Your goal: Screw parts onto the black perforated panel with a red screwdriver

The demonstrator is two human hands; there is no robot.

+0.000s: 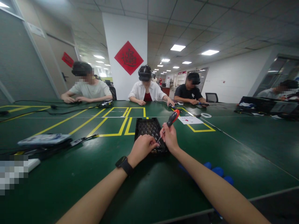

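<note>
A black tray-like case (147,124) with a patterned inside lies on the green table in front of me. My right hand (170,137) is closed around a screwdriver (173,118) with a black and red handle. Its thin shaft slants down to the left, into the near part of the case. My left hand (144,147) rests over the near left side of the case, thumb and fingers pinched close to the screwdriver's tip. Whatever lies between those fingers is too small to make out.
Blue round objects (217,171) lie partly behind my right forearm. A light blue flat box (44,139) and black cables sit at the left. A white paper (190,120) and a white ring (206,115) lie beyond my right hand. Several people sit across the table.
</note>
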